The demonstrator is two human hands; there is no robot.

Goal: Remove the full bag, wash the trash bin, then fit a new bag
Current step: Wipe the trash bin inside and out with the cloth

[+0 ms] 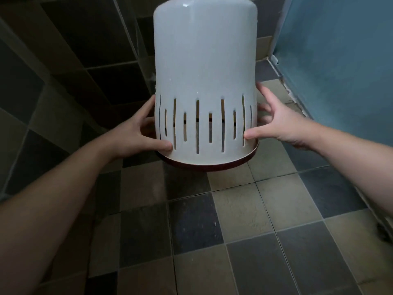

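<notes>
A white plastic trash bin (204,67) hangs upside down above the tiled floor, its closed base toward the top of the view. Vertical slots run around its lower part, and a dark red rim (212,166) faces down. My left hand (136,133) holds the bin's left side near the rim, thumb on the front wall and fingers behind it. My right hand (276,122) holds the right side the same way, thumb tip on a slot, fingers spread behind. Small water drops speckle the bin's wall. No bag is in view.
A floor of tan and dark grey square tiles (234,209) lies below. A dark tiled wall (74,50) stands close on the left and behind. A blue-green wall (340,60) stands on the right, with a rough edge where it meets the floor.
</notes>
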